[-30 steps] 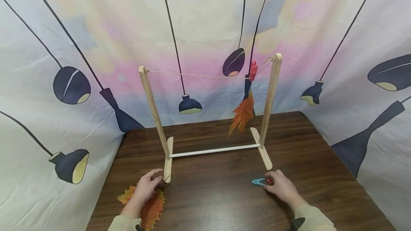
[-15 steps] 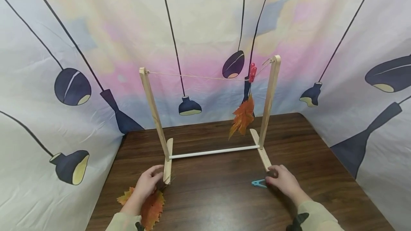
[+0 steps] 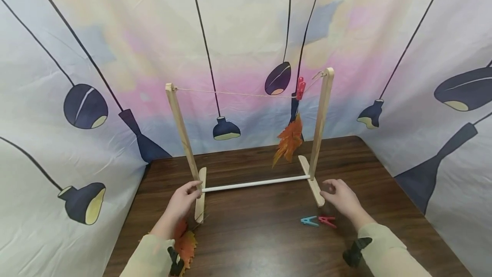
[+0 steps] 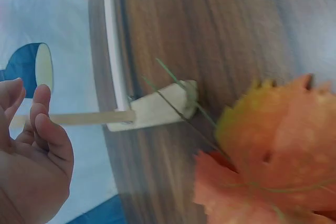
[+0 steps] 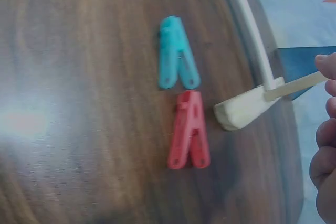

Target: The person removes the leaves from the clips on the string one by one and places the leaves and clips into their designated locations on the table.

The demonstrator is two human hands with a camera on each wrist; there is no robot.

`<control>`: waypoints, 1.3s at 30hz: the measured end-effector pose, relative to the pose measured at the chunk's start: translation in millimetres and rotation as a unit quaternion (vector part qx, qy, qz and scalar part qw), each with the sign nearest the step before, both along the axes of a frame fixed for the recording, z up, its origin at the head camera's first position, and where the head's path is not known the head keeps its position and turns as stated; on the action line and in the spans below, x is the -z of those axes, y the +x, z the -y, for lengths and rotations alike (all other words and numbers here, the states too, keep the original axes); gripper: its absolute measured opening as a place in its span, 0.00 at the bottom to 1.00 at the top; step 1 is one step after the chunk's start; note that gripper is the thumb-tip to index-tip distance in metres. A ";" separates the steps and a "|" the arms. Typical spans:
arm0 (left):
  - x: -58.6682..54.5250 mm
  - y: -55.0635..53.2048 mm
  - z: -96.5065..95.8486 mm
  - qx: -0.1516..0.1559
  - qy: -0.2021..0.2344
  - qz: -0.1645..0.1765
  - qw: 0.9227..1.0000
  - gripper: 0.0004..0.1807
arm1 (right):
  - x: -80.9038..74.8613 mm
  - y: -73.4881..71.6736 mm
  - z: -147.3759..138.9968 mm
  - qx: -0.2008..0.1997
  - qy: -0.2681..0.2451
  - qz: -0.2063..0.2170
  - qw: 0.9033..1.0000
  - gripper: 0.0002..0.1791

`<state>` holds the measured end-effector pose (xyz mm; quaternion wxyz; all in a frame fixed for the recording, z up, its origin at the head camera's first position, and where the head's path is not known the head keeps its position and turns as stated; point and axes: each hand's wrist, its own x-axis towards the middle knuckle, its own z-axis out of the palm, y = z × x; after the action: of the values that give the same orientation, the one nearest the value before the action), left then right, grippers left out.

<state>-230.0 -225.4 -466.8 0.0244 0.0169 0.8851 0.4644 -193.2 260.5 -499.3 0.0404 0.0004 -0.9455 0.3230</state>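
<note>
Left hand (image 3: 183, 202) and right hand (image 3: 343, 199), relaxed and empty, flank the wooden stand (image 3: 321, 123) — contact is hard to judge — so a bump could shake the hanging leaf (image 3: 289, 140).

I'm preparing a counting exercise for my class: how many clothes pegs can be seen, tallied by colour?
Red: 2 (one red peg on the string up on the string, one red peg on the table)
Blue: 1 (the light blue peg)
Total: 3
</note>
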 end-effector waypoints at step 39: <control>-53.0 -34.3 -37.9 0.059 0.031 0.006 0.998 0.20 | -61.7 -24.1 -3.9 -0.003 -0.032 -0.059 0.998 0.21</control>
<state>-264.3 -187.5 -413.8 0.0564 0.0670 0.8674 0.4898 -217.3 264.3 -437.5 0.0951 0.0211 -0.9308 0.3524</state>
